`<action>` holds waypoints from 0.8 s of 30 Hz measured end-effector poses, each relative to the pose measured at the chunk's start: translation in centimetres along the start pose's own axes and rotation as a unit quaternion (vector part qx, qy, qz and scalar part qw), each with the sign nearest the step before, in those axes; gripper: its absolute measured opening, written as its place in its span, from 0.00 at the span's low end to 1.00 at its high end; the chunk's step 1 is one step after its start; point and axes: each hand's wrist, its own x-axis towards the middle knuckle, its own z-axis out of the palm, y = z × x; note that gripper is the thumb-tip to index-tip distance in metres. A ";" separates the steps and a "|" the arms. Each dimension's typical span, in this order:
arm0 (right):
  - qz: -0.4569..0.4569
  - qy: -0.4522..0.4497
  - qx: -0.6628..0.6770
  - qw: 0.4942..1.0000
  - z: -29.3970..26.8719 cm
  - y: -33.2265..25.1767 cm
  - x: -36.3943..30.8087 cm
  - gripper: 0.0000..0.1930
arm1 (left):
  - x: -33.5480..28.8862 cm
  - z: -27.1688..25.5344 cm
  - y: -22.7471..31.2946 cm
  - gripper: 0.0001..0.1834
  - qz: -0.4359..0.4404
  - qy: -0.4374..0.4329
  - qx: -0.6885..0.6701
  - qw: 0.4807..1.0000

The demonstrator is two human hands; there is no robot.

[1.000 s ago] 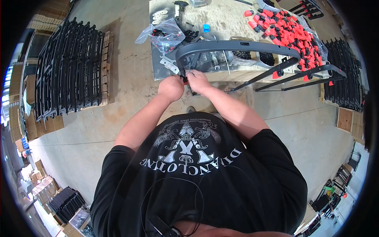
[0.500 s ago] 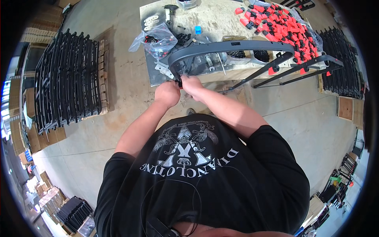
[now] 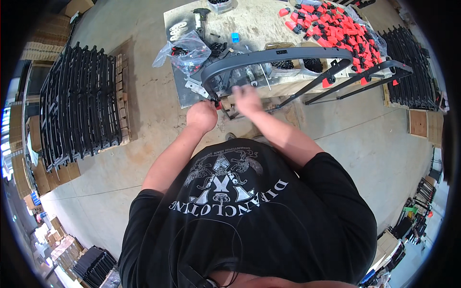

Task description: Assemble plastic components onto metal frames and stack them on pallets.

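A black tubular metal frame [image 3: 283, 54] with a rounded bend arches over the near edge of the workbench. My left hand [image 3: 202, 116] is closed at the lower left end of this frame, beside a small red and black plastic fitting [image 3: 218, 104]; its fingertips are partly hidden. My right hand [image 3: 248, 100] is apart from the fitting, inside the arch near the bench edge. Motion blurs its fingers, so whether it holds anything is unclear. Close beyond it lie an open-end wrench [image 3: 253, 82] and other metal tools.
Red and black plastic fittings [image 3: 336, 36] are heaped on the workbench [image 3: 259, 19]. Boxes of small black parts [image 3: 313, 65], a clear plastic bag [image 3: 189, 50] and a power tool [image 3: 199, 18] share it. Another frame [image 3: 384, 67] leans at the right. Stacked black frames [image 3: 81, 105] stand on a left pallet.
My right hand has left the fitting at the frame's end and moved right, toward the bench tools. My left hand stays at the frame's end. The view has shifted slightly.
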 end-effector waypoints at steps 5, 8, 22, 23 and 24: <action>0.284 0.268 -0.027 0.920 -1.7 11.6 4.9 0.22 | 0.4 0.2 0.3 0.22 0.010 0.011 -0.004 1.000; 0.301 -0.036 0.307 0.902 -4.0 10.7 6.2 0.19 | 0.4 0.3 0.1 0.22 0.009 0.033 -0.005 0.999; 0.149 -0.092 -0.133 0.976 -1.2 5.8 12.8 0.16 | 0.6 1.1 1.0 0.20 0.001 0.050 -0.013 0.999; 0.154 -0.108 -0.107 0.976 -2.9 3.6 11.3 0.17 | 0.0 1.3 0.6 0.20 -0.018 0.054 -0.017 0.998; 0.167 -0.116 -0.078 0.976 -4.3 2.5 10.0 0.18 | -0.2 1.6 0.4 0.20 -0.036 0.055 -0.031 0.997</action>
